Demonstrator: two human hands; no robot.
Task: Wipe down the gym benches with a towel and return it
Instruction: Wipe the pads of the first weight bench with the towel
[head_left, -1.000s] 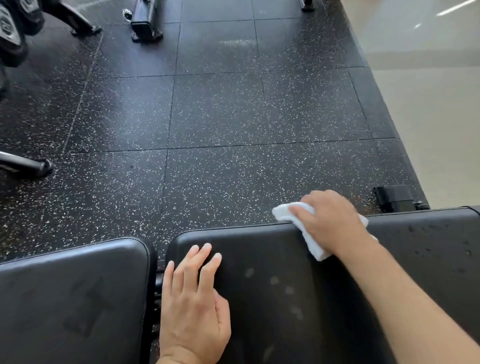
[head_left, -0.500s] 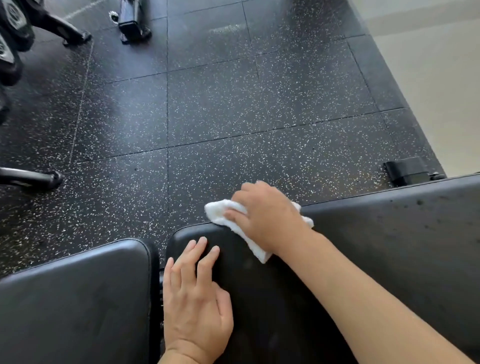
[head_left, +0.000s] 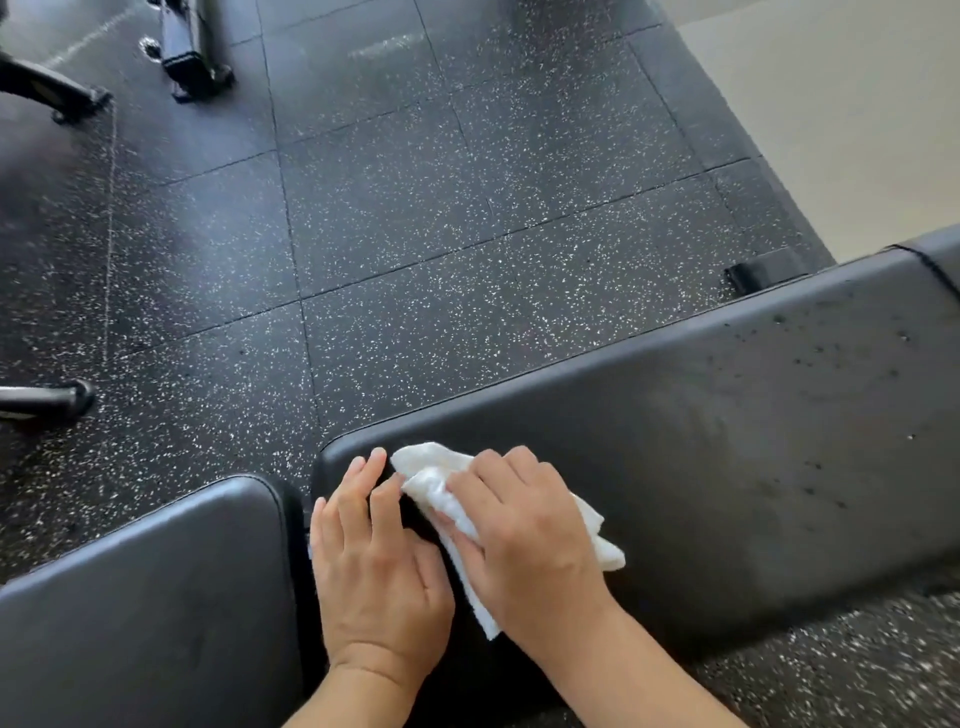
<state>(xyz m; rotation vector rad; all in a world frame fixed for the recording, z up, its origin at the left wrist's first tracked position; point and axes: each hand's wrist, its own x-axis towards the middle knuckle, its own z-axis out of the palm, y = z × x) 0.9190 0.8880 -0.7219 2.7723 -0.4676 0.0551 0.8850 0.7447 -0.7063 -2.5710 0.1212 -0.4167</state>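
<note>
A long black padded bench back pad (head_left: 727, 441) runs from the middle of the view to the right edge, speckled with small dark drops near its far right end. A crumpled white towel (head_left: 431, 478) lies on the pad's left end. My right hand (head_left: 524, 535) lies on top of the towel and presses it onto the pad, fingers bent over the cloth. My left hand (head_left: 374, 561) rests flat on the same pad's left corner, fingers straight, right beside the towel. A second black seat pad (head_left: 156, 597) sits at the lower left, split from the long pad by a narrow gap.
Black rubber floor tiles with white flecks (head_left: 415, 234) spread beyond the bench. Dark machine feet stand at the top left (head_left: 192, 52) and a black tube end at the left edge (head_left: 67, 397). A bench foot (head_left: 758, 273) pokes out behind the pad. Pale smooth floor (head_left: 857, 104) fills the upper right.
My right hand has slid the towel leftward along the pad, from its middle to the left end beside my left hand. The left hand has stayed on the corner.
</note>
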